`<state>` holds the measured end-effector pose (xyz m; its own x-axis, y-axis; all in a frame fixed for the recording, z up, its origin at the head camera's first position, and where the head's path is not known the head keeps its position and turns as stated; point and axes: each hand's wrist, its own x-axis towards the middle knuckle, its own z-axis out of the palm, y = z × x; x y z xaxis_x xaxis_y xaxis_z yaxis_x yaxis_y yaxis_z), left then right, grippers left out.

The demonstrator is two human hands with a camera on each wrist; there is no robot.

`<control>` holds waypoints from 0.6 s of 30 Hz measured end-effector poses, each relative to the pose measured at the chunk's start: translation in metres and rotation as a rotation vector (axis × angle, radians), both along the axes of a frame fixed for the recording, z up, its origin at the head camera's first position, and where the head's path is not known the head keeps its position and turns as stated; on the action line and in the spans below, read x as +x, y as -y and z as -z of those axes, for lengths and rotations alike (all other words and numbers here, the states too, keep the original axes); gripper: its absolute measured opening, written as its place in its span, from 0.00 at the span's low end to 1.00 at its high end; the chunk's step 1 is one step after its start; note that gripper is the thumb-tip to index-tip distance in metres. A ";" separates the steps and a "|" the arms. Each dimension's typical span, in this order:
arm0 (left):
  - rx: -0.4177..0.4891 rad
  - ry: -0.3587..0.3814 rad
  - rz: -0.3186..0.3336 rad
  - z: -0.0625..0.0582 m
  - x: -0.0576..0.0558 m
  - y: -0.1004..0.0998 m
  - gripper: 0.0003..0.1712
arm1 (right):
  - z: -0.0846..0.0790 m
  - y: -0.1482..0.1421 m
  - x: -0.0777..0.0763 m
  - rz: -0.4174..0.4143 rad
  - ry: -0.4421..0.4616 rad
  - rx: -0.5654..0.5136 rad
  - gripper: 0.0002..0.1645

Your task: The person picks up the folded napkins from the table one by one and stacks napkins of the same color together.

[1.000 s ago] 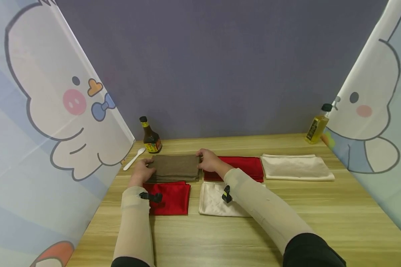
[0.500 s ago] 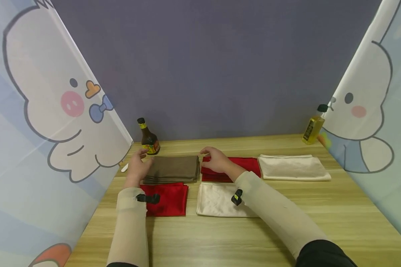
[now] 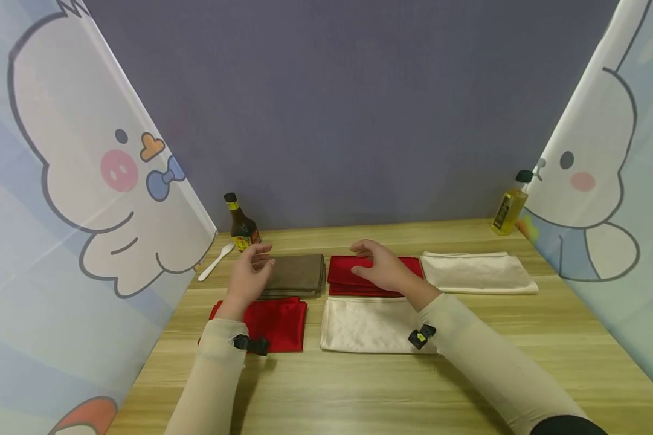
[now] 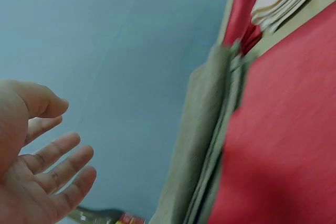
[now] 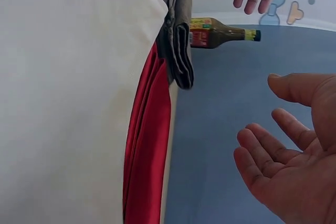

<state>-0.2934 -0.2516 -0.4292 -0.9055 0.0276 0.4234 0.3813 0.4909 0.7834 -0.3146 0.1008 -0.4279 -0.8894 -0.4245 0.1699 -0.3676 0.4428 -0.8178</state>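
Observation:
My left hand [image 3: 248,275] hovers above the left end of a folded brown cloth [image 3: 296,273], fingers relaxed and holding nothing. In the left wrist view that hand [image 4: 44,156] has its fingers apart, with the brown cloth [image 4: 197,129] off to its side. My right hand [image 3: 383,266] is over a folded red cloth [image 3: 339,272] to the right of the brown one, its fingers loosely bent around air. The right wrist view shows this hand's [image 5: 294,150] palm and spread fingers. In front lie another folded red cloth [image 3: 277,326] and a white folded cloth [image 3: 364,326].
A third pale cloth [image 3: 478,273], folded, lies at the back right. A dark sauce bottle [image 3: 242,223] and a white spoon [image 3: 215,262] are at the back left. A yellow oil bottle [image 3: 510,208] stands near the right corner. Printed side panels and a grey wall [image 3: 359,121] enclose the table.
Both hands have let go of the brown cloth's two ends and lifted away. The right hand has shifted rightward over the red cloth. The brown cloth stays in place.

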 end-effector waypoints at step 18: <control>-0.013 0.008 0.177 0.029 0.029 -0.044 0.23 | 0.009 -0.067 0.049 0.104 -0.096 0.055 0.28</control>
